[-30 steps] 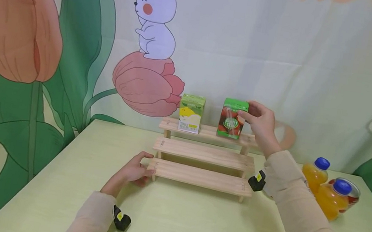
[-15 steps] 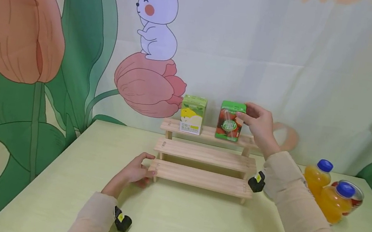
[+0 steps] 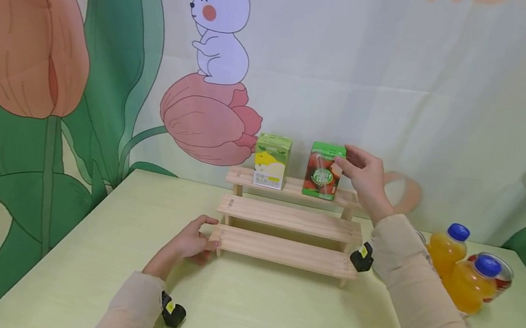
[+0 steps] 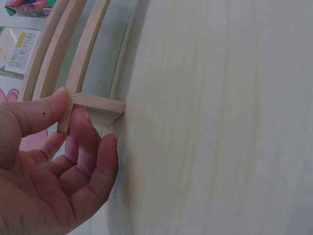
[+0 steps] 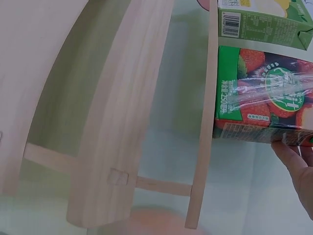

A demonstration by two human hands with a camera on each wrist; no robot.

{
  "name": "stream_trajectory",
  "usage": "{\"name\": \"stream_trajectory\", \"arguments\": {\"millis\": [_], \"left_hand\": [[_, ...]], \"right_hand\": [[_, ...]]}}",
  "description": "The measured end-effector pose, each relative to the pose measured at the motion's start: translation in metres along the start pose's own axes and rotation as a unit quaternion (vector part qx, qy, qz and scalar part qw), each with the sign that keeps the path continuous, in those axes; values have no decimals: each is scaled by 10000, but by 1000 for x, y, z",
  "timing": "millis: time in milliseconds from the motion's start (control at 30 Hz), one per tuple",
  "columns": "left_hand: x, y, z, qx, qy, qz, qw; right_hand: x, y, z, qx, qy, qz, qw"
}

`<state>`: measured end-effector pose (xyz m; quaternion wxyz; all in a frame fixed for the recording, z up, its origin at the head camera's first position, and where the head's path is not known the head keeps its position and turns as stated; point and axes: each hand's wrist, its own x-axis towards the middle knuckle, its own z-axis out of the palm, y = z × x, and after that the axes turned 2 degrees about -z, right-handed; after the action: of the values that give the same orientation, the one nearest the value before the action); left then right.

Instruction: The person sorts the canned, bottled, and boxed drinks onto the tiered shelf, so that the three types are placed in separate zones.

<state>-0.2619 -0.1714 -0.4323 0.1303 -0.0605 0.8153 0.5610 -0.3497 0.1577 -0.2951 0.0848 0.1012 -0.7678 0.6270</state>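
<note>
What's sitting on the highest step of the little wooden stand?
Two boxes: a yellow-green box and a red-green box, which the right hand holds. The top step right underneath them is covered, so that bit can't be seen.

Cartons (image 3: 270, 162) atop rack (image 3: 288, 218); bottles (image 3: 472, 286) to its right

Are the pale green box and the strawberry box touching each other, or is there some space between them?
Apart. The head view shows it: a strip of backdrop is visible between the pale green box and the strawberry box.
</note>
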Motion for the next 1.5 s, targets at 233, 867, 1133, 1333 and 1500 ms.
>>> {"name": "stream_trajectory", "arguments": {"millis": [233, 867, 1133, 1333, 1500], "left_hand": [[0, 0, 1, -18, -19, 10, 10000], [-2, 3, 0, -119, -127, 77, 9998], [-3, 3, -1, -113, -167, 56, 9998], [-5, 4, -1, -159, -192, 63, 9997], [-8, 9, -2, -142, -283, 85, 9995]], "right_hand": [[-5, -5, -2, -57, -59, -52, 10000], [-31, -12, -7, -590, 1104, -504, 9909], [-44, -12, -12, -676, 948, -493, 9920], [-53, -12, -15, -726, 924, -588, 9913], [-61, -12, -19, -659, 890, -648, 9917]]}}
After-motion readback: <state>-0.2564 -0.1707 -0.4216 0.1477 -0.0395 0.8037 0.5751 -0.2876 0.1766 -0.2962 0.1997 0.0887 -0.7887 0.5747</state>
